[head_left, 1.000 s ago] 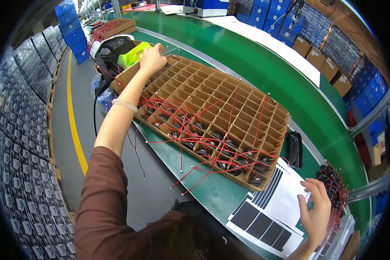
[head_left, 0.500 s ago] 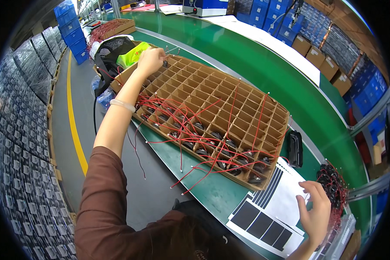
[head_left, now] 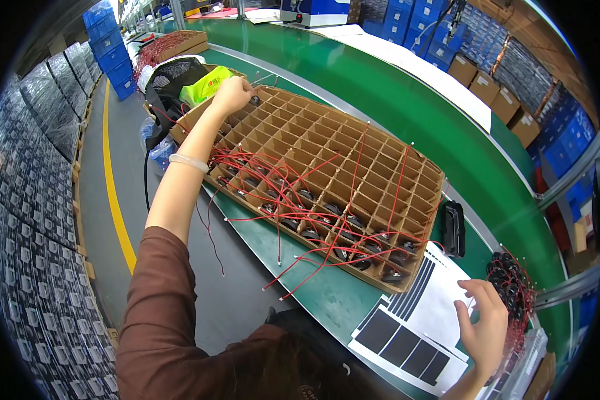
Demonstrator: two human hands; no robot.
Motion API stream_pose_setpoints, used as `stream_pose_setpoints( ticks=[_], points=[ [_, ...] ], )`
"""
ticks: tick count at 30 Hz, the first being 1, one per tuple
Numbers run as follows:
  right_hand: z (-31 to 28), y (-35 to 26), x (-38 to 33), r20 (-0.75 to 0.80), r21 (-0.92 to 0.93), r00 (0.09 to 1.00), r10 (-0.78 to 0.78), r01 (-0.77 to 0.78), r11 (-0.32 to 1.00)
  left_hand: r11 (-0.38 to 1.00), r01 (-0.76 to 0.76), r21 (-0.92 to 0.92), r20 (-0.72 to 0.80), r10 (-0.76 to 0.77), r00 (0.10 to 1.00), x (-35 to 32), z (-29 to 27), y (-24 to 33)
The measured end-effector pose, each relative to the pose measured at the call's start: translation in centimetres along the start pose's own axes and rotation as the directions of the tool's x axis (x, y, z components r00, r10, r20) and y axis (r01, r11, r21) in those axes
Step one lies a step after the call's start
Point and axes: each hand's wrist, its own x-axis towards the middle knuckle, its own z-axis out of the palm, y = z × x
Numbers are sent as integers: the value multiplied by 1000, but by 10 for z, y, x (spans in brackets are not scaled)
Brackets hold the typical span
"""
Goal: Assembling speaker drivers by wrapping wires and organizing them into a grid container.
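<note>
My left hand (head_left: 232,95) reaches over the far left corner of a divided cardboard box (head_left: 353,143), its fingers pinched together. Just below the fingertips, a small black round part (head_left: 255,101) shows in a corner cell; whether the fingers hold it is hidden. Along the near side of the box, several cells contain black round parts (head_left: 305,193) like small speakers, with red wires (head_left: 300,217) trailing over the dividers and edge. Held over white printed sheets (head_left: 407,340), my right hand (head_left: 485,323) has its fingers apart and nothing in it.
A pile of black parts with red wires (head_left: 510,283) lies at the right, behind a black case (head_left: 453,229). A mesh bag (head_left: 173,80) and a yellow-green cloth (head_left: 205,85) sit at the box's left end. A green conveyor belt (head_left: 407,87) runs behind.
The black part below my left fingertips shows slightly lower and more fully than before. Both hands stay almost where they were.
</note>
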Motion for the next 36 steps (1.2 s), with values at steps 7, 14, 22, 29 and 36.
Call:
stream_pose_setpoints(
  ticks=[7,14,22,29,36],
  points=[
    [0,2,0,3,-2,1000,7,-7,1000,867,-416,274,88,409,908,-32,-39,43],
    [3,0,2,16,2,1000,4,-4,1000,786,-537,306,199,499,843,-41,-70,69],
    [5,-2,4,37,11,999,-10,10,1000,842,-420,340,309,321,895,5,-31,19],
    [0,0,1,55,-2,998,10,-10,1000,917,-357,176,79,348,934,-19,-37,54],
    [-16,17,3,-150,72,984,95,-85,994,727,-516,-452,23,588,808,-80,-72,187]
  ],
)
